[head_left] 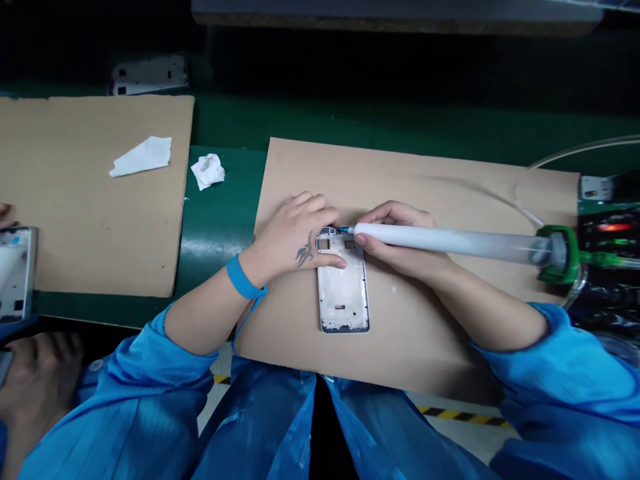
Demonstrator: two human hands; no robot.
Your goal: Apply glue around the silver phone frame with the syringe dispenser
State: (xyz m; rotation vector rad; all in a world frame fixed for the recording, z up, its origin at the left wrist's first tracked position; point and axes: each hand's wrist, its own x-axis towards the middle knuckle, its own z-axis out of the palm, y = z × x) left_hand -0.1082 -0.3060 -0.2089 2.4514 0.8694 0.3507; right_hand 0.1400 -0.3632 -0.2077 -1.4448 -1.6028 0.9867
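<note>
A phone frame (344, 293), pale silver with small cut-outs, lies on a cardboard sheet (435, 333) in front of me. My left hand (296, 233) grips its upper left part, the thumb resting across the inner face and the fingers at the top edge. In my right hand (420, 262) is a dispensing syringe (450, 241), a long white barrel with a green cap at its rear end, held almost level. Its thin needle tip points left and is at the frame's top edge, close to my left fingers. Whether the tip touches the frame is too small to tell.
A clear air hose (580, 150) curves in from the right, near a dark device (613, 230) with a red light. Crumpled tissue (208, 171) and a paper scrap (143, 157) lie left. Another frame (150, 73) sits behind. A co-worker's hand (43, 373) is at left.
</note>
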